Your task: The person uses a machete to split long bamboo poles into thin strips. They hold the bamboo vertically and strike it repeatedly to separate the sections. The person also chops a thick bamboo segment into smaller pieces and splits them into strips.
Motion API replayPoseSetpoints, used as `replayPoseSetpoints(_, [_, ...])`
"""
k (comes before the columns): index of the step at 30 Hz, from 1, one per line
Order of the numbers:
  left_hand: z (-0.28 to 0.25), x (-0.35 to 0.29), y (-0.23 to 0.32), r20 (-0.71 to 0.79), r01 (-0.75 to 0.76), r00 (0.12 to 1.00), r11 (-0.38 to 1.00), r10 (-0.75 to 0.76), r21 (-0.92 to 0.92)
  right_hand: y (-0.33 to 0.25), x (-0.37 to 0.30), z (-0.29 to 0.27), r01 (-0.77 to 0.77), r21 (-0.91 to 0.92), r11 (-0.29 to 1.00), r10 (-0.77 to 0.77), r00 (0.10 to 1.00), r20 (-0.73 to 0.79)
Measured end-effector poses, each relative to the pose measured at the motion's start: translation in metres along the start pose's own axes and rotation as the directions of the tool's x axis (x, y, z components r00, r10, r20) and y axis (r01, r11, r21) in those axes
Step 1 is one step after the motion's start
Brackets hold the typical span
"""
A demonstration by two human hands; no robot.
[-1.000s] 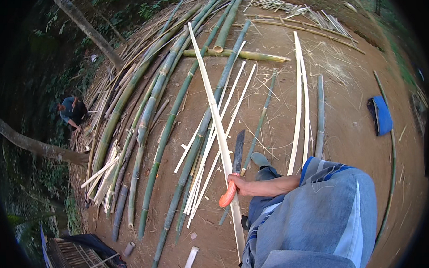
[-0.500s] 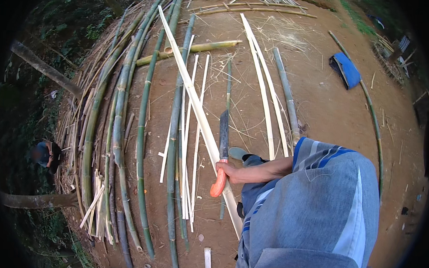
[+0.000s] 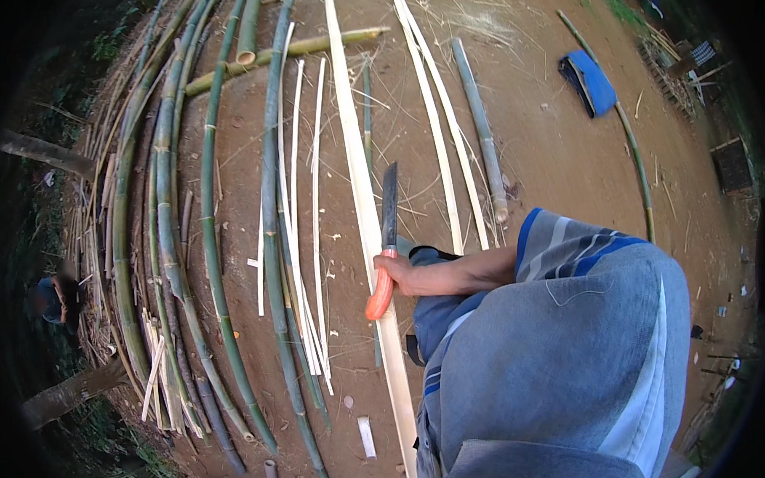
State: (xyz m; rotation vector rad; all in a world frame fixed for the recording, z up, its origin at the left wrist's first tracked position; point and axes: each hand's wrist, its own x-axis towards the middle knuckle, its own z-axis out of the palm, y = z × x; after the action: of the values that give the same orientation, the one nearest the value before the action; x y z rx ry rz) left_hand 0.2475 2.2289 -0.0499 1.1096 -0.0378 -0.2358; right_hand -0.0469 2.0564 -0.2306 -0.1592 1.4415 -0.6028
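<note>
My right hand (image 3: 392,268) is closed round the orange handle of a machete (image 3: 389,210), whose dark blade points away from me. Right beside the blade and handle runs a long pale split-bamboo strip (image 3: 360,171), passing from the top of the view down to the bottom edge by my body. It lies against or just under the hand; whether the fingers touch it too is hidden. My left hand does not show. Two thinner pale strips (image 3: 437,123) lie together on the ground past my right arm, with several more (image 3: 317,178) to the left.
Green bamboo poles (image 3: 210,224) lie lengthwise on the left, beside a heap of split pieces (image 3: 163,375). A short yellowish pole (image 3: 322,43) crosses at the back. A grey-green pole (image 3: 479,129) and a blue folded item (image 3: 588,83) lie to the right. Another person (image 3: 56,299) is at far left.
The view has shifted, so the ground things sit farther left and higher. The long strip has swung to a steeper line, its far end now beyond the top edge. The machete stays in my right hand.
</note>
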Motion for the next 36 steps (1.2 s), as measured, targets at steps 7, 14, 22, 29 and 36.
replayPoseSetpoints(7, [0.006, -0.002, 0.003, -0.080, -0.037, 0.996, 0.987, 0.050, 0.156, -0.019, -0.001, 0.014, -0.091, 0.126, 0.988, 0.072, 0.987, 0.144])
replayPoseSetpoints(14, [-0.014, -0.028, 0.020, -0.021, -0.038, 0.999, 0.934, 0.049, 0.356, -0.020, 0.012, 0.031, 0.008, 0.278, 0.961, -0.031, 0.996, 0.080])
replayPoseSetpoints(22, [-0.075, -0.111, 0.038, 0.260, -0.175, 0.958, 0.473, -0.119, 0.863, 0.059, -0.027, -0.005, 0.032, 0.168, 0.985, -0.036, 0.999, 0.022])
replayPoseSetpoints(29, [-0.114, -0.209, 0.040, 0.321, -0.414, 0.784, -0.062, -0.531, 0.908, 0.079, -0.060, -0.028, -0.001, 0.230, 0.973, -0.017, 0.997, 0.078])
replayPoseSetpoints(36, [-0.108, -0.269, -0.011, 0.224, -0.546, 0.714, -0.328, -0.663, 0.771, 0.078, -0.039, -0.058, -0.092, 0.355, 0.930, 0.026, 0.982, 0.186])
